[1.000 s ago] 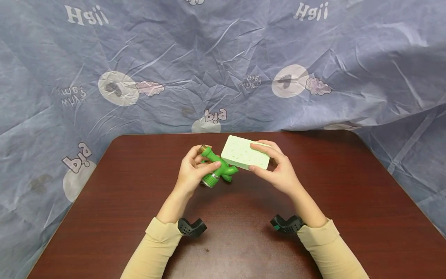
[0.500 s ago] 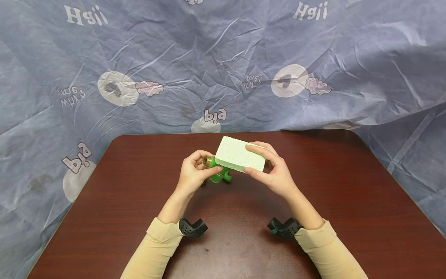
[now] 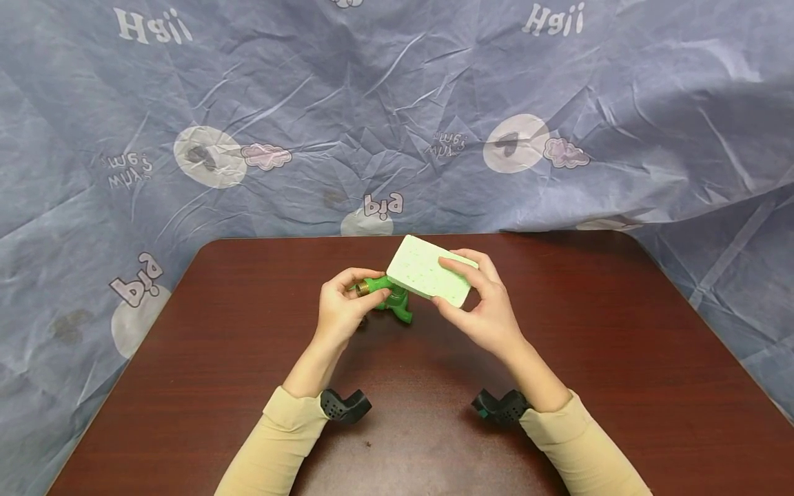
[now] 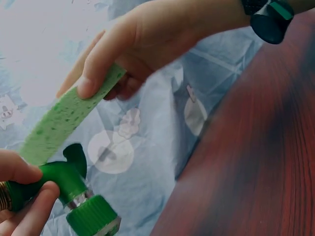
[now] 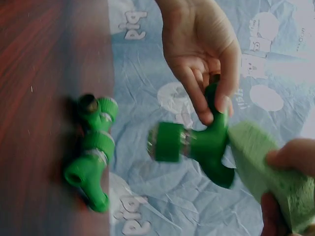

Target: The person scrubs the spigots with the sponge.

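My left hand [image 3: 341, 303] pinches a green plastic tap [image 3: 375, 283] by its inlet pipe, between thumb and fingers. The tap's brass-threaded end points left, and its ribbed knob [image 4: 92, 216] shows in the left wrist view. A pale green sponge [image 3: 428, 270], a pitted rectangular block, is gripped by my right hand [image 3: 486, 303], thumb on the near edge and fingers over the top. The sponge's left end is right at the tap's body and hides part of it in the head view. Both things are held above the table.
Further green taps [image 5: 91, 167] lie on the dark red-brown wooden table [image 3: 248, 386], seen in the right wrist view and mostly hidden in the head view. A wrinkled blue-grey printed cloth [image 3: 322, 124] hangs behind the table. Black wrist cameras [image 3: 347, 406] sit on both wrists.
The tap has turned in my left hand, its brass end swinging down and toward the viewer. My right hand has brought the sponge left over the tap, then tilted it with a slight lift.
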A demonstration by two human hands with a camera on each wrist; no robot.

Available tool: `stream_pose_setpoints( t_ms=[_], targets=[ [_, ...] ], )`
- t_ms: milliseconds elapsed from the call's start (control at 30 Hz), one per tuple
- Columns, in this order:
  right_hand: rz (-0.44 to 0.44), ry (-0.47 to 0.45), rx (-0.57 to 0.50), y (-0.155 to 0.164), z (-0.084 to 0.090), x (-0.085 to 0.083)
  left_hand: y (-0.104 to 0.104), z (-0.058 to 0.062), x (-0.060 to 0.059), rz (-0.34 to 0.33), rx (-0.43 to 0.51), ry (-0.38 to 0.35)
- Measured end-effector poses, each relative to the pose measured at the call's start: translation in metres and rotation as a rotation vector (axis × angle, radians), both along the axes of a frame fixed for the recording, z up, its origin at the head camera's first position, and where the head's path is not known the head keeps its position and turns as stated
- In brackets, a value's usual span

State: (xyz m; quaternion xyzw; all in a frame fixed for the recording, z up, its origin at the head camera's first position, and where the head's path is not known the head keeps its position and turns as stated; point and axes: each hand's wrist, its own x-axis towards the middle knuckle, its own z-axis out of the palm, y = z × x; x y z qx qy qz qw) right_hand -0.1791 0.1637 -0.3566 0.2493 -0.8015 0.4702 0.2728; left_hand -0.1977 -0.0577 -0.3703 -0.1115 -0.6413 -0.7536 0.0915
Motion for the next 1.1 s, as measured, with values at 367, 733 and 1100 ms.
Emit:
stream_pose_setpoints(
  t_ms=[367,733,1100],
  targets=[
    [-0.034,0.018,-0.075,-0.002,0.01,0.005,0.001,-0.001,0.0,0.064,-0.011,0.014],
    [-0.084,-0.103,-0.156,-0.006,0.029,0.017,0.0,0.002,-0.001,0.099,0.088,0.037],
    [-0.145,-0.214,-0.264,-0.004,0.028,0.013,-0.003,0.006,0.0,0.134,0.198,0.059]
  ],
)
